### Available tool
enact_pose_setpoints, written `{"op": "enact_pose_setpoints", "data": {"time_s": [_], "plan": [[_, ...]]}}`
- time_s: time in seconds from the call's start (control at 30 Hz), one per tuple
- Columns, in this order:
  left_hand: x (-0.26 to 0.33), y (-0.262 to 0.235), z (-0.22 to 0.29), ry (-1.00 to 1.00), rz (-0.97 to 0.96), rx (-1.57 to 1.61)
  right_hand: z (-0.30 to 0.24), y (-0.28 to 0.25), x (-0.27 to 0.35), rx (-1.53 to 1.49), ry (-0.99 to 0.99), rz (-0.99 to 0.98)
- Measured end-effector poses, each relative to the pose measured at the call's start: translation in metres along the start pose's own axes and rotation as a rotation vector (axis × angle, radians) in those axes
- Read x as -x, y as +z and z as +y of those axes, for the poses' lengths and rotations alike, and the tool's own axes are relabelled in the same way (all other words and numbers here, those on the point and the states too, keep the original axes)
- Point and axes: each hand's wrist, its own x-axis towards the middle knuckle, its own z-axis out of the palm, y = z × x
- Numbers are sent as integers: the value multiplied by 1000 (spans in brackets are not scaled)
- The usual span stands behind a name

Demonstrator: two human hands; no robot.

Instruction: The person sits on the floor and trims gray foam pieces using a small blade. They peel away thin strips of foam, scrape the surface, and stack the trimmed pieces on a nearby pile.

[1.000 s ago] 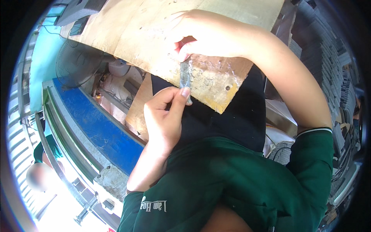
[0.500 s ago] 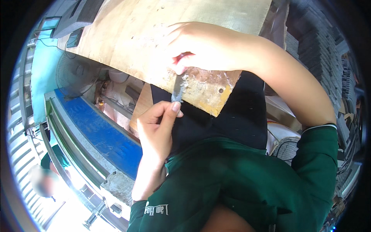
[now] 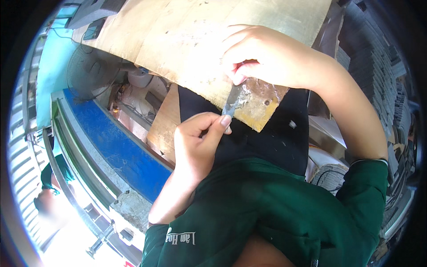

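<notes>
A narrow, flat grey strip (image 3: 231, 99) slants between my two hands, over the near corner of the wooden table. Its near end is pinched between thumb and fingers of my left hand (image 3: 195, 140). At the far end, the bent fingers and thumb of my right hand (image 3: 260, 55) close on it, their tips partly hidden by the hand itself. Pale residue lies beside the strip on a stained board (image 3: 262, 109) with a yellow edge and a dark round hole. Whether the strip touches this board I cannot tell.
The pale wooden tabletop (image 3: 178, 49) spreads ahead, with a dark flat device (image 3: 94, 29) at its far left. A wire fan (image 3: 91, 73) and a blue belt (image 3: 111, 138) are to the left. Stacked grey pieces (image 3: 373, 66) stand at right. Another person (image 3: 55, 178) is at far left.
Both hands and the strip have shifted right in the picture, and the strip leans further to the right. The surroundings have also shifted slightly.
</notes>
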Motion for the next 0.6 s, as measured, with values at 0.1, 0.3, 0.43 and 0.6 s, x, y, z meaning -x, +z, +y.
{"op": "enact_pose_setpoints", "data": {"time_s": [0.1,0.3,0.43,0.6], "plan": [[-8,3,-3,54,102,32,3,2,-4,25,-19,86],[-5,1,-2,30,13,49,1,1,8,134,-137,112],[-6,0,-1,27,24,24,1,1,5,44,34,60],[-4,3,-2,4,-27,15,-5,1,15,94,-79,83]]}}
